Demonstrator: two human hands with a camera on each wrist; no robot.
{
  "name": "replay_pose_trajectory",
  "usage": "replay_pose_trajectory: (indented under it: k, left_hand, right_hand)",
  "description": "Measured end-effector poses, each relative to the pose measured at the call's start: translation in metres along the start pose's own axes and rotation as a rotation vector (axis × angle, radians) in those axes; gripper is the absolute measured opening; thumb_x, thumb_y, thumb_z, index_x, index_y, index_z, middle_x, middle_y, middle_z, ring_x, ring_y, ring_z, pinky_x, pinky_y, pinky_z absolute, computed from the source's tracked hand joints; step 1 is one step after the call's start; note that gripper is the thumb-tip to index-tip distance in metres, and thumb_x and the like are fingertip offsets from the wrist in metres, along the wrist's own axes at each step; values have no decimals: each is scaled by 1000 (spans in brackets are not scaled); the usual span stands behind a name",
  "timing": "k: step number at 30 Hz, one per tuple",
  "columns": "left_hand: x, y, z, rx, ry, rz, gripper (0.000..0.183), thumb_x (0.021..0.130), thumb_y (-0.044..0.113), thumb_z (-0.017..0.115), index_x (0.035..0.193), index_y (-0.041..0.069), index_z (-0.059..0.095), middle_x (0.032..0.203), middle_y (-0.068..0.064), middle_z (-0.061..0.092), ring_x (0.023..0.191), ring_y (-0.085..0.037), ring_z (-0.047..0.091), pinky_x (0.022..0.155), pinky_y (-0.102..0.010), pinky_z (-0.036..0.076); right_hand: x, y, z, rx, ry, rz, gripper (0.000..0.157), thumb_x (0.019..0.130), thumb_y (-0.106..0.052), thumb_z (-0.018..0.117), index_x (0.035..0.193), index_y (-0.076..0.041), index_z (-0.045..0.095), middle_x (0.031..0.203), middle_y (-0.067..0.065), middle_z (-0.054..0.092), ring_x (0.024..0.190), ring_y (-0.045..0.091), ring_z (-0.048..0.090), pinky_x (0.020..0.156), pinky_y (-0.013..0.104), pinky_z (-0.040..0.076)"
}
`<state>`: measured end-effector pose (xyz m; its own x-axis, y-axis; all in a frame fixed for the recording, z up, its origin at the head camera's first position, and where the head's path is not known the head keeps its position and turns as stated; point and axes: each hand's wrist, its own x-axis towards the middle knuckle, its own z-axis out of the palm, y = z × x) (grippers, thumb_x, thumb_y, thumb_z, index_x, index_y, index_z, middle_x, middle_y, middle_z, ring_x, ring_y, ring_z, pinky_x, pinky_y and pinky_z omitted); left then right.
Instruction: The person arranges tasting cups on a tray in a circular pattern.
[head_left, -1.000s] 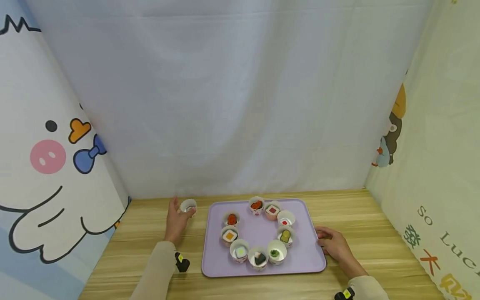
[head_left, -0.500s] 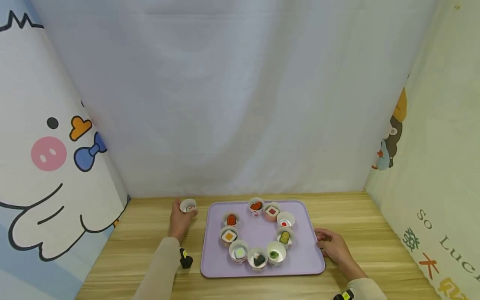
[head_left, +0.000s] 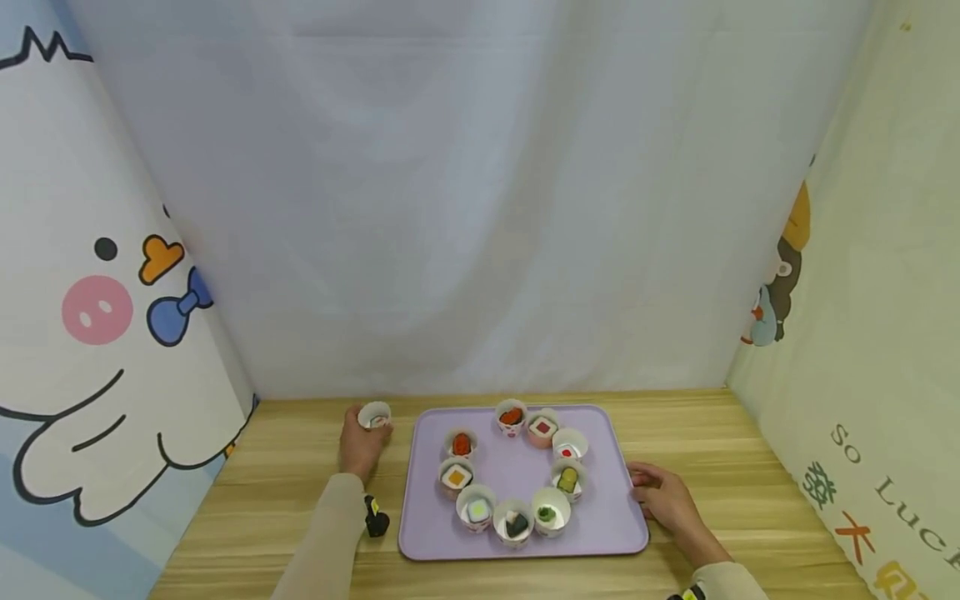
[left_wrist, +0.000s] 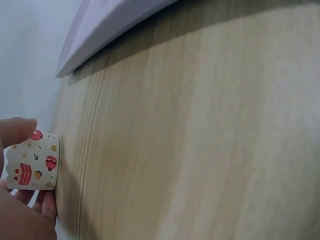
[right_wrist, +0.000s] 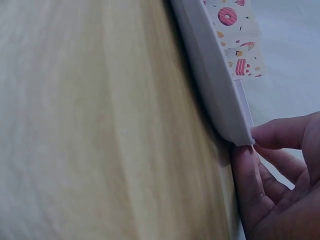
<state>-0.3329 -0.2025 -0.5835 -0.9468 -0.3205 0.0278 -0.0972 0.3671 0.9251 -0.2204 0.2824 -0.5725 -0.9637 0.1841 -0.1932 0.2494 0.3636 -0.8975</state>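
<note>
My left hand (head_left: pixel 362 446) holds a small paper baking cup (head_left: pixel 374 415) at the table's back left, thumb on one side and fingers on the other. In the left wrist view this baking cup (left_wrist: pixel 34 161) shows printed cakes and macarons; something pale lies inside. On the lilac tray (head_left: pixel 517 546) several similar cups (head_left: pixel 512 523) form a ring with a gap at the back left. They hold small sushi-like pieces, orange, green, white and black. My right hand (head_left: pixel 671 504) pinches the tray's right edge; the right wrist view shows its thumb and a finger at the rim (right_wrist: pixel 225 95).
The wooden table (head_left: pixel 705 425) extends around the tray. A pale curtain (head_left: pixel 480 208) hangs behind the table's back edge. Printed cloths stand at either side, one with a cartoon bird (head_left: pixel 97 308). Dark devices (head_left: pixel 377 518) sit on both wrists.
My left fingers have closed in around the paper cup, and the left hand has moved slightly right. The right hand stays at the tray's edge. The head view has shifted slightly.
</note>
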Motion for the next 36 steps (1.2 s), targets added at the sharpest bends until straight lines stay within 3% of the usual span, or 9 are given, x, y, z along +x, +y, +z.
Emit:
replay_pose_trajectory:
  k: [8, 14, 25, 36]
  left_hand:
    - [1, -3, 0, 24, 26, -7, 65, 85, 14, 71, 139, -3, 39, 134, -28, 53, 123, -42, 51, 105, -54, 41]
    - [-4, -3, -4, 5, -26, 5, 64, 87, 18, 71, 140, 2, 39, 135, -25, 53, 122, -39, 52, 101, -53, 44]
    - [-22, 20, -8, 13, -60, 84, 63, 87, 19, 72, 139, 2, 42, 132, -22, 56, 119, -35, 55, 99, -48, 46]
    - [-43, 52, 9, -58, -168, 156, 61, 85, 10, 72, 139, 6, 45, 128, -20, 58, 113, -33, 59, 86, -33, 52]
  right_hand:
    - [-1, 0, 1, -6, 0, -6, 48, 81, 7, 61, 129, 6, 58, 100, 14, 64, 73, 13, 60, 56, 27, 54]
    - [-1, -1, 1, -11, -1, -7, 48, 81, 6, 61, 129, 6, 58, 101, 15, 64, 73, 13, 59, 56, 27, 53]
    - [0, -1, -1, -30, 2, -7, 48, 82, 6, 62, 130, 4, 58, 103, 15, 64, 74, 12, 59, 57, 27, 53]
    - [0, 1, 0, -28, -3, -14, 48, 81, 5, 61, 129, 6, 58, 102, 16, 64, 74, 12, 60, 56, 27, 54]
